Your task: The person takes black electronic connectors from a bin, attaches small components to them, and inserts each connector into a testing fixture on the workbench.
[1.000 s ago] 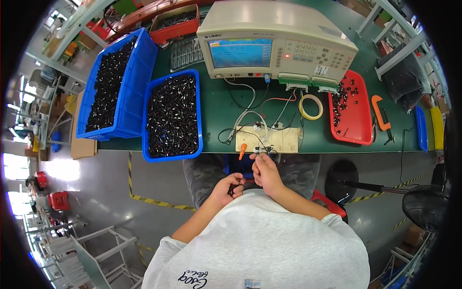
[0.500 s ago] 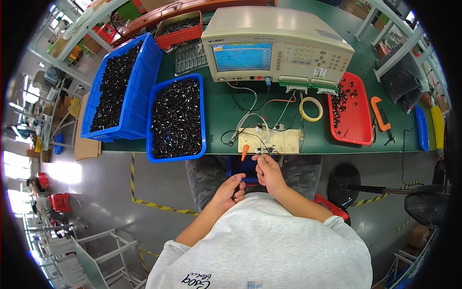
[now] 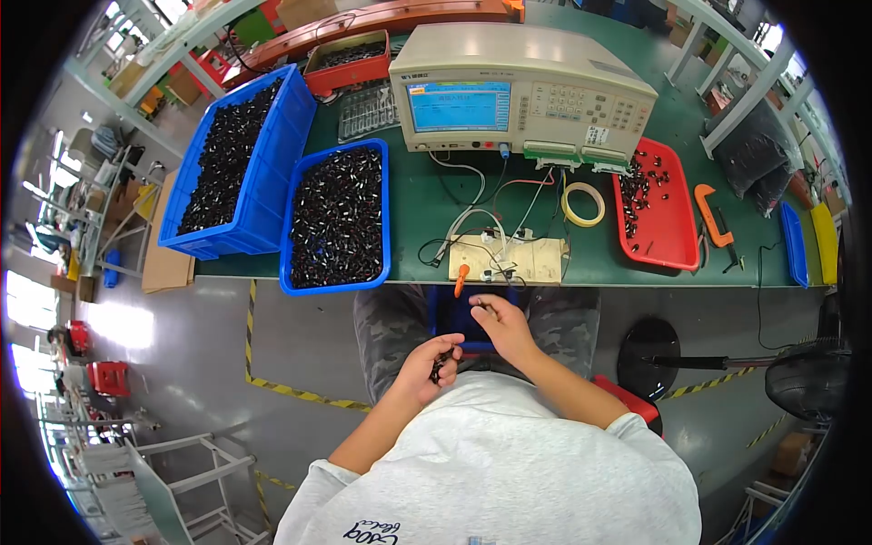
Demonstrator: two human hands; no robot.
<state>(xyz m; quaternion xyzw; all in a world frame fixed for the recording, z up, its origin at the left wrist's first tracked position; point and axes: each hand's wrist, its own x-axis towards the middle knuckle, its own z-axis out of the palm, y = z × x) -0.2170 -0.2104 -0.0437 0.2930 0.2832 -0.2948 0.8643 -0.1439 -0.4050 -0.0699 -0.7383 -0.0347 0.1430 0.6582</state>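
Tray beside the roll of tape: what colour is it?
The tray is red, clearest in the head view.

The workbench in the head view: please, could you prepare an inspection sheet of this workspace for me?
Surface: green bench, front edge toward the wearer.
Job's things: blue bin and blue tray, full of dark parts; red tray, sparsely filled; pale board; instrument, screen lit.
Clutter: tape roll left of red tray, orange tool right of it.
Hands: left hand curled around dark parts; right hand near pale board, contents too small to tell.
Cables: loose cables between instrument and pale board.
Surroundings: black fan at right; striped floor tape.
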